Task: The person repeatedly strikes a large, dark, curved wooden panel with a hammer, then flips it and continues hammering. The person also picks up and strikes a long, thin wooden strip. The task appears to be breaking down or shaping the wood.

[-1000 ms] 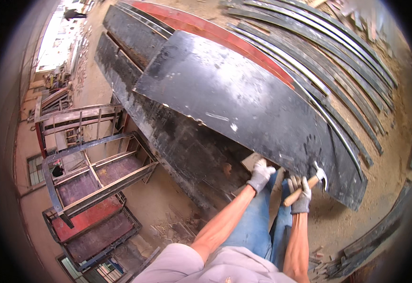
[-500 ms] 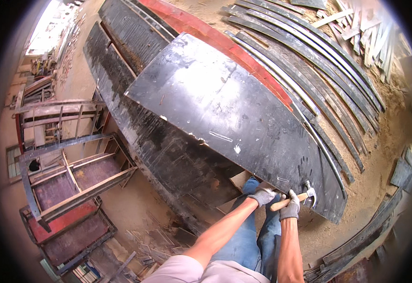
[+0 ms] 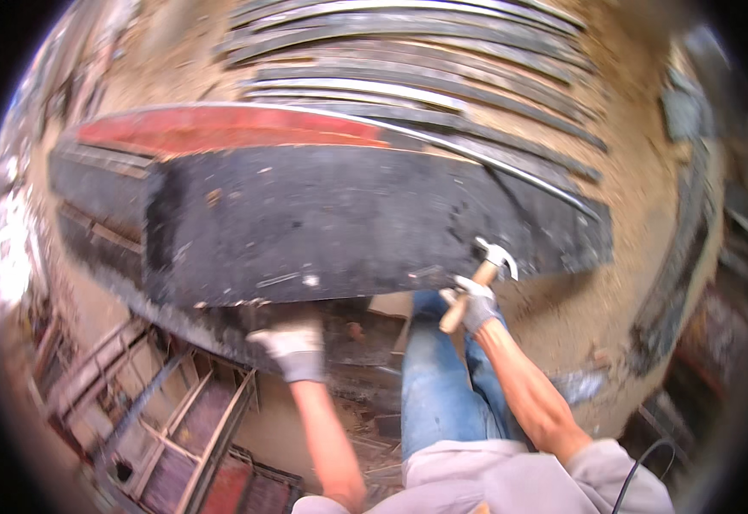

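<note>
A claw hammer (image 3: pixel 485 272) with a wooden handle and metal head is in my right hand (image 3: pixel 476 307), gloved and closed round the handle. The head lies over the near right part of a large black panel (image 3: pixel 331 218), whose surface has scuffs and pale marks. My left hand (image 3: pixel 295 344), in a pale glove with a grey cuff, is just below the panel's near edge, left of my legs. Motion smears its fingers, so whether it touches the edge is unclear. Under the panel lie further dark boards, partly hidden.
A red board (image 3: pixel 237 126) and a long thin pale strip run along the panel's far side. Beyond are several long dark strips (image 3: pixel 442 73) on dusty ground. Wooden frames (image 3: pixel 168 437) stand at lower left; more dark boards (image 3: pixel 678 257) lie at right.
My view has swung, so the panel now lies nearly level across it. My left hand has moved left along the near edge, away from my right hand, which still holds the hammer.
</note>
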